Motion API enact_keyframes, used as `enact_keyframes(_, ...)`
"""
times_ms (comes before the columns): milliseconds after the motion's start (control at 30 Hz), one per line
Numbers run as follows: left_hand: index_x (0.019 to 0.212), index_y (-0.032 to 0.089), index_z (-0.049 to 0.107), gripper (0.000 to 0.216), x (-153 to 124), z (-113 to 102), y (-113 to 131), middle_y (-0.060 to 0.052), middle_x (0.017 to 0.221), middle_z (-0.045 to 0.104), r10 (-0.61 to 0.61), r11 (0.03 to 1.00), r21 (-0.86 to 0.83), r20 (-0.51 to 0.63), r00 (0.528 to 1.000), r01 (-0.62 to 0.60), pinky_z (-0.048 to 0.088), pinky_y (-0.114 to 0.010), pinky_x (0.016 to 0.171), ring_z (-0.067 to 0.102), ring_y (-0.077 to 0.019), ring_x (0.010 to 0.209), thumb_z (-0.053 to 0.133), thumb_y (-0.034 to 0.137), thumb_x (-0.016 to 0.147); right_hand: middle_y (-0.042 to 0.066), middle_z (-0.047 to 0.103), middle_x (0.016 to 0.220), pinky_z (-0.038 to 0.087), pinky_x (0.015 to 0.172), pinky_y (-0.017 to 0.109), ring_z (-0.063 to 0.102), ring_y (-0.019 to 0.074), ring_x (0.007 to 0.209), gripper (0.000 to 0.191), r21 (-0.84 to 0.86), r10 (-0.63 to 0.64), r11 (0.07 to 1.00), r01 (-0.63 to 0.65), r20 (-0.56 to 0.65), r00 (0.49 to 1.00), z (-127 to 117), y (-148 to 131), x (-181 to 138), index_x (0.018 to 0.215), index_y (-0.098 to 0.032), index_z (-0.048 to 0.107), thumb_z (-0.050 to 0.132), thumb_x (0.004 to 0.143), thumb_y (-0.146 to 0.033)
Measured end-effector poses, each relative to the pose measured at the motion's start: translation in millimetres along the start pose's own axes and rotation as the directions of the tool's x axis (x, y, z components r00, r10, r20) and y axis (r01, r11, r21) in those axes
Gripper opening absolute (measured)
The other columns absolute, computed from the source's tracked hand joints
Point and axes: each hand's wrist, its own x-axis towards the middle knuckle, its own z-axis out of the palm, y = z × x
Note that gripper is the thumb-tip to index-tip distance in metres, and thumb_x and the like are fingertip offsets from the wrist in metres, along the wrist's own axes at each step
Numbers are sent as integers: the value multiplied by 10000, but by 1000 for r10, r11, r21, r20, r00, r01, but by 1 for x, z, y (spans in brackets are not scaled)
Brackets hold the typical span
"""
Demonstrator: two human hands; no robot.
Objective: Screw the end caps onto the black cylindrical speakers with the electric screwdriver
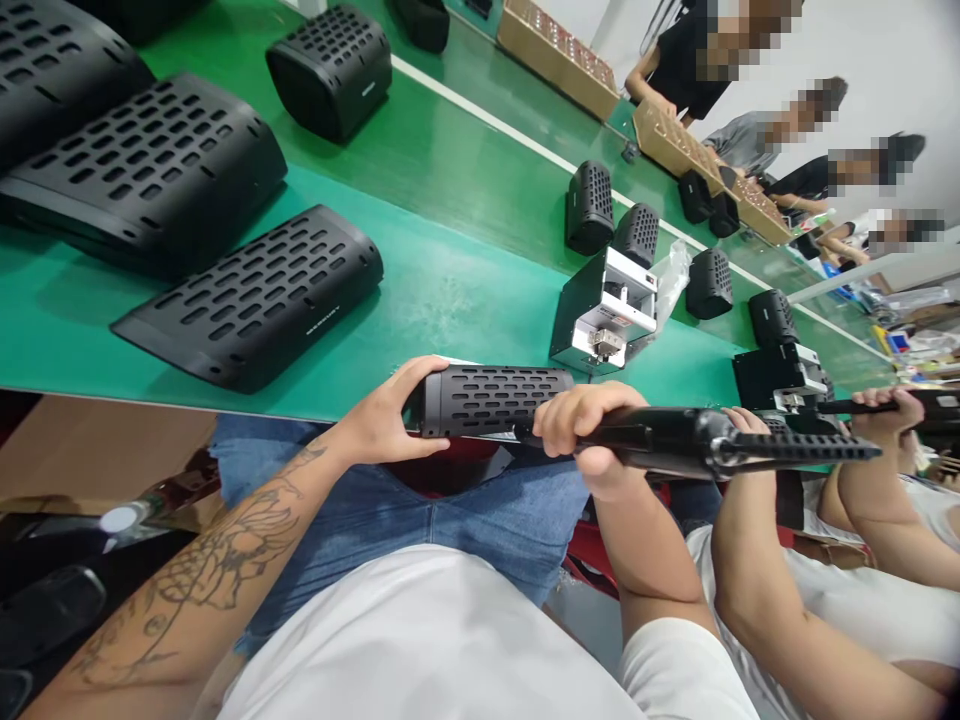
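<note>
My left hand grips the left end of a black perforated speaker shell, held level over my lap at the table's front edge. My right hand is closed round a black electric screwdriver, whose front end points at the shell's right end. Its tip is hidden behind my fingers. A small screw feeder box stands on the green table just beyond the shell.
Several larger black perforated shells lie on the green table at left, smaller ones further along. A co-worker on my right holds another screwdriver. More people sit at the far end by cardboard trays.
</note>
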Motion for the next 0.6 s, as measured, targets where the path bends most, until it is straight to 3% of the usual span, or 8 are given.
enact_keyframes(100,1779,275,453,1062,-1,1,-2,-200,1817,573,-8,1000,26,4,1000,8,519,-612,1424,591,-455,1693,973,532,890,-118,589,581,577,488,298,546,126,397,402,-120,-133,987,107,-232,964,-39,-5,19,933,-299,671,917,994,-609)
enact_keyframes(167,1787,280,447,1072,-1,1,-2,-199,1820,570,0,999,35,6,1000,0,527,-605,1419,592,-454,1693,980,525,890,-120,577,604,573,510,311,559,131,429,409,-312,-286,937,157,-429,857,-77,0,38,937,-305,658,934,989,-603)
enact_keyframes(233,1790,285,445,1074,0,2,-2,-195,1810,580,9,999,42,6,1000,-10,539,-602,1409,613,-447,1674,986,512,891,-106,590,622,567,544,328,584,138,479,433,-479,-391,870,111,-537,747,-113,12,55,934,-308,643,897,1013,-650)
enact_keyframes(300,1790,291,441,1081,0,2,-1,-190,1795,592,8,999,46,7,1000,-9,551,-601,1398,634,-440,1652,994,501,886,-91,611,634,559,570,334,609,135,523,484,-533,-374,846,27,-556,742,-139,25,64,927,-310,630,828,1033,-738)
enact_keyframes(433,1789,292,447,1086,0,2,1,-187,1794,594,-17,999,45,7,1000,17,551,-600,1398,637,-445,1648,1000,505,879,-98,628,643,587,612,331,634,128,556,504,-521,-240,849,-86,-525,816,-156,42,61,949,-318,608,843,1007,-761)
enact_keyframes(600,1799,295,440,1096,0,1,2,-189,1823,560,-58,997,43,30,998,56,592,-567,1357,619,-452,1666,987,554,884,-110,592,568,558,541,350,593,153,458,537,-531,-311,846,-49,-566,764,-148,45,55,868,-279,623,881,966,-741)
